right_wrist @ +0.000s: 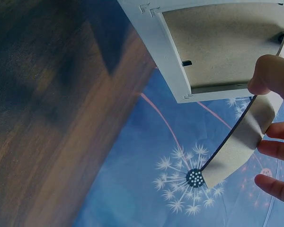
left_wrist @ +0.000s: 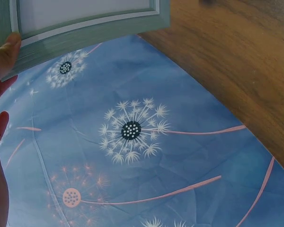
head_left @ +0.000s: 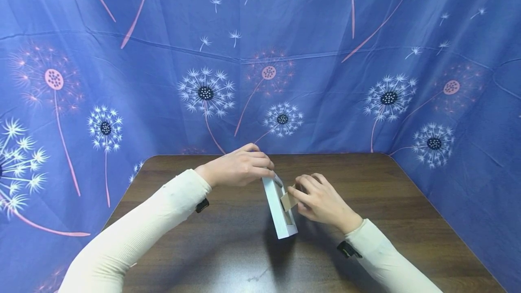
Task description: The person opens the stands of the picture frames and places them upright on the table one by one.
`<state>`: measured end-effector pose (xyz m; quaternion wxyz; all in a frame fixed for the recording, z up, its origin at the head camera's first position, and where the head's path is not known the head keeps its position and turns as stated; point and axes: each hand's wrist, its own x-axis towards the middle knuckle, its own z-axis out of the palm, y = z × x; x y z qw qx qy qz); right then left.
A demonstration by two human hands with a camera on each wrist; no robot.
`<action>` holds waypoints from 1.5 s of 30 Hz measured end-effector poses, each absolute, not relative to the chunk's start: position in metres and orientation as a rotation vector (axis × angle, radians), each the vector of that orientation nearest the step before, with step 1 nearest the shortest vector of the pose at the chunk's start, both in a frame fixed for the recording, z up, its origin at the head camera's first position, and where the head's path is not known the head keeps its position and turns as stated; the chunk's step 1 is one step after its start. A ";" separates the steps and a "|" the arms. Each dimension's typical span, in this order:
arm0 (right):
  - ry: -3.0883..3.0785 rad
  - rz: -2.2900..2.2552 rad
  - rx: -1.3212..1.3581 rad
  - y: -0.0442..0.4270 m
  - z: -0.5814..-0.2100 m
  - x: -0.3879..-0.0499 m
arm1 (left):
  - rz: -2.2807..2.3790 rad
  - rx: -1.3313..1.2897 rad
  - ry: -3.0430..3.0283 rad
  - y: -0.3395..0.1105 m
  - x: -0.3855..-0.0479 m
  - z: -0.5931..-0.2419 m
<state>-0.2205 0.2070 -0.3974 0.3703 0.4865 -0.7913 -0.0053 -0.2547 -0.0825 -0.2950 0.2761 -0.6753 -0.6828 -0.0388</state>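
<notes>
A picture frame is held tilted above the table, its far end gripped by the left hand. In the left wrist view, the left thumb lies on the corner of the frame's pale green front border. The right hand pinches a cardboard stand flap on the back side. The right wrist view shows the brown backing board inside the white rim, and the flap swung out from it between the right thumb and fingers.
The dark wooden table lies beneath both hands, with the frame's shadow on it. A blue cloth with dandelion prints hangs behind and at both sides. Black wrist devices show at the left sleeve and right sleeve.
</notes>
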 end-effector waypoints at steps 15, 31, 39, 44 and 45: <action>-2.036 -0.036 1.201 0.212 -0.396 -0.220 | -0.121 -1.792 -1.772 -0.081 -0.257 -0.296; -2.027 -0.014 1.172 0.218 -0.393 -0.219 | -0.174 -1.766 -1.794 -0.080 -0.259 -0.295; -2.024 0.028 1.151 0.224 -0.393 -0.221 | -0.216 -1.781 -1.857 -0.082 -0.261 -0.297; -2.026 0.098 1.128 0.226 -0.393 -0.221 | -0.238 -1.779 -1.890 -0.082 -0.260 -0.298; -2.029 0.122 1.122 0.227 -0.393 -0.221 | -0.239 -1.776 -1.899 -0.082 -0.260 -0.298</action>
